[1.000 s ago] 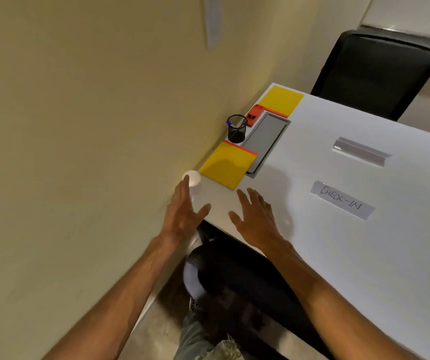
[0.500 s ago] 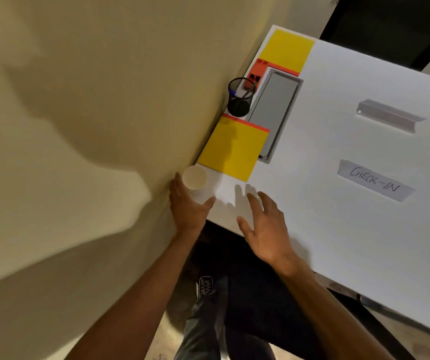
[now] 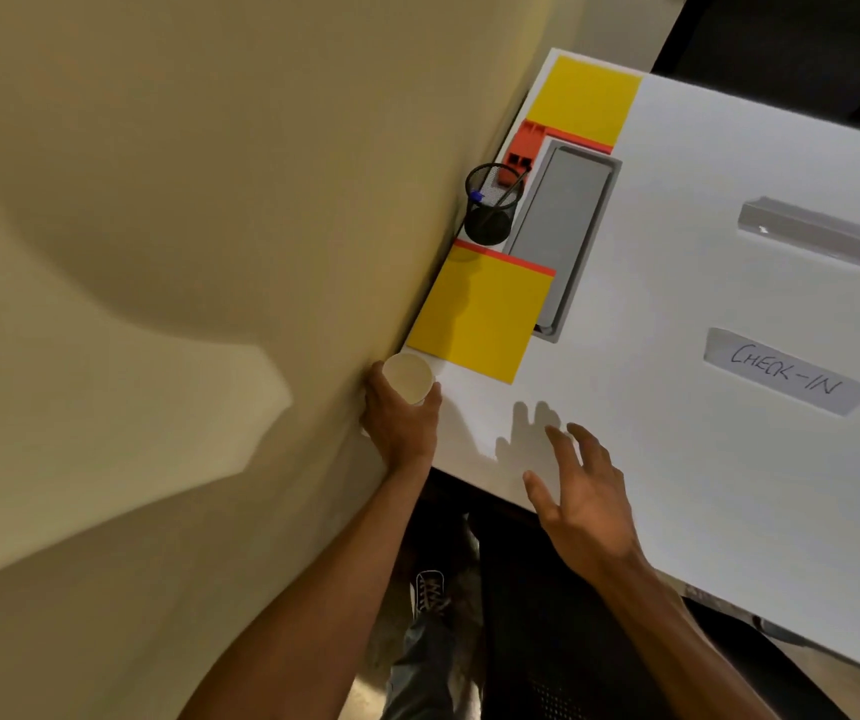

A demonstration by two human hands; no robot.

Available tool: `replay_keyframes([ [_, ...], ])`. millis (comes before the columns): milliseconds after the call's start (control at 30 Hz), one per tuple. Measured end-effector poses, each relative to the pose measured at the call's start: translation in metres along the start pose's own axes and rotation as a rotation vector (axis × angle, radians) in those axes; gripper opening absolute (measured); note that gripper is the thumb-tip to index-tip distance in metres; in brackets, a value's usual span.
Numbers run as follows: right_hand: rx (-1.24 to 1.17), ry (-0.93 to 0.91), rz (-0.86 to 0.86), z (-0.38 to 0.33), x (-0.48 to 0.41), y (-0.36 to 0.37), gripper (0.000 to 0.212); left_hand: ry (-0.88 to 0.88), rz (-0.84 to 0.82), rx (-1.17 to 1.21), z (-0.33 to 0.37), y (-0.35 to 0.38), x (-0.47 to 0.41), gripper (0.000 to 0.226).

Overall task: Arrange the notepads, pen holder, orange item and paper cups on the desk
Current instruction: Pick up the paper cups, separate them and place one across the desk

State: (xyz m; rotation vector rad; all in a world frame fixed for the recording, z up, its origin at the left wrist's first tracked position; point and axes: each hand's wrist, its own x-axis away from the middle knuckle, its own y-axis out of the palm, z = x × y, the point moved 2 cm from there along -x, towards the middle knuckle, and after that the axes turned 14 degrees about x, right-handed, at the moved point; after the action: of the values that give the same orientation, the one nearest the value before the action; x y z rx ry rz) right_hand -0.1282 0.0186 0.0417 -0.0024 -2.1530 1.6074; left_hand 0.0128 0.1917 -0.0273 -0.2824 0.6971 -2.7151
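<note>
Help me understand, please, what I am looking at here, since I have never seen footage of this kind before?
There is no machine: a person wears a camera on the head, looking down at their own two bare hands. The white desk stands against a wall. Along the wall lie two yellow notepads, near and far, a black mesh pen holder, an orange item and a grey tray. A taped label reads CHECK-IN. The left hand grips a paper cup; the right hand hovers open, empty.

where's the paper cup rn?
Head view: paper cup sits at the desk's near corner against the wall, gripped by the left hand, just short of the nearer yellow notepad.
</note>
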Motion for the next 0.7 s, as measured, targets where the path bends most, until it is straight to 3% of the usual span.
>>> replay_keyframes([
  [167, -0.030, -0.020, 0.054, -0.001, 0.003, -0.017, 0.062, 0.068, -0.101, 0.131, 0.018, -0.007, 0.013, 0.074],
  [400, -0.251, -0.049, 0.039, 0.000, 0.015, -0.044, 0.070, -0.020, -0.480, 0.343, 0.068, -0.028, 0.055, 0.063],
  [500, -0.382, -0.071, 0.055, 0.005, 0.030, -0.053, 0.083, 0.042, -0.649, 0.394, 0.092, -0.035, 0.077, 0.067],
  [700, -0.520, 0.033, 0.211, 0.018, 0.061, -0.070, 0.083, 0.046, -0.948, 0.472, 0.126, -0.032, 0.114, 0.069],
])
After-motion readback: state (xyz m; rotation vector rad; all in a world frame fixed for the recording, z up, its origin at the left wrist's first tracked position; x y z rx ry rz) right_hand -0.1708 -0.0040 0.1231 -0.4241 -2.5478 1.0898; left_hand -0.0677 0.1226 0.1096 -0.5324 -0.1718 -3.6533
